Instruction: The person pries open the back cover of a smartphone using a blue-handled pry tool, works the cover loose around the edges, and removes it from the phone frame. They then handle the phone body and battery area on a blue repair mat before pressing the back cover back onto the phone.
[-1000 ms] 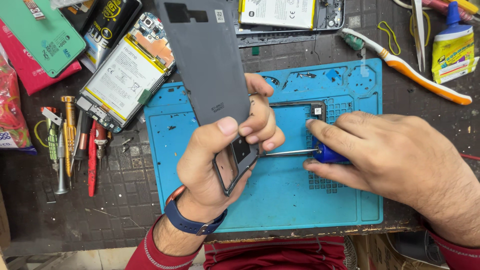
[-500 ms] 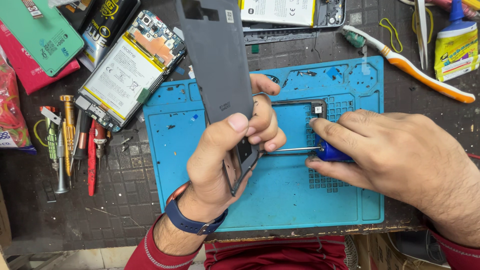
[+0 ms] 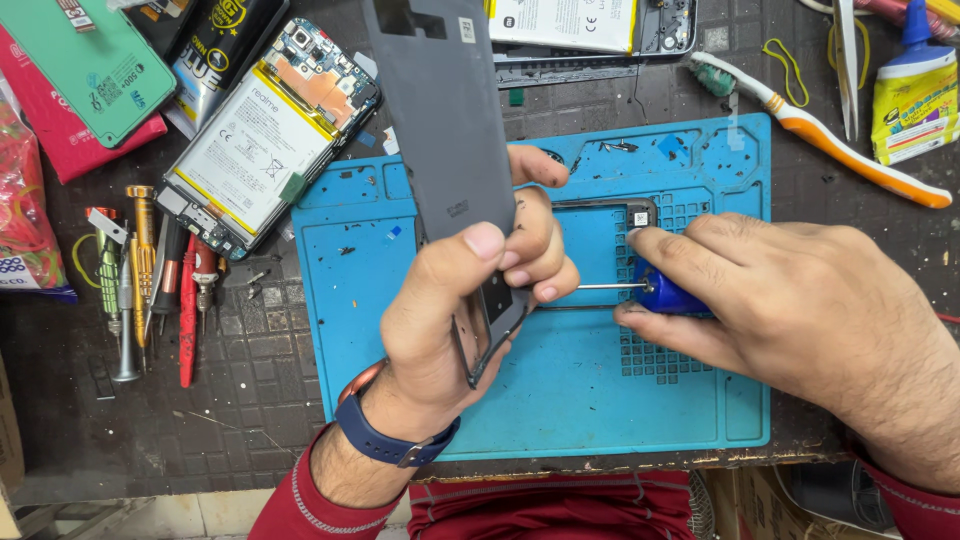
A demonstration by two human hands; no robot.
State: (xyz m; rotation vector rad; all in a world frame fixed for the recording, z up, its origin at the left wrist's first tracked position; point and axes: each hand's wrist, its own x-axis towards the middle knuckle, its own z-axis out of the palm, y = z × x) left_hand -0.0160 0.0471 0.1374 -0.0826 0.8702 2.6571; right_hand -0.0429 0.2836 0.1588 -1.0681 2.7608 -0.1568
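My left hand (image 3: 460,310) grips a grey phone back cover (image 3: 435,110) that is tilted up on edge above the blue work mat (image 3: 400,390), thumb on its outer face. Beneath the cover lies the phone's dark frame (image 3: 610,208), mostly hidden by my fingers. My right hand (image 3: 790,310) holds a small blue-handled screwdriver (image 3: 665,292) whose metal shaft points left and ends at my left fingers near the cover's edge. A dark band sits on my left wrist.
An opened phone with a white battery (image 3: 255,135) lies left of the mat, beside a row of screwdrivers and tweezers (image 3: 150,285). A toothbrush (image 3: 830,140), a yellow glue bottle (image 3: 915,95) and another opened phone (image 3: 590,25) sit at the back. A green phone cover (image 3: 85,65) lies far left.
The grey cover has swung a little further to the right and up in my left hand. My right hand and the screwdriver stay almost where they were.
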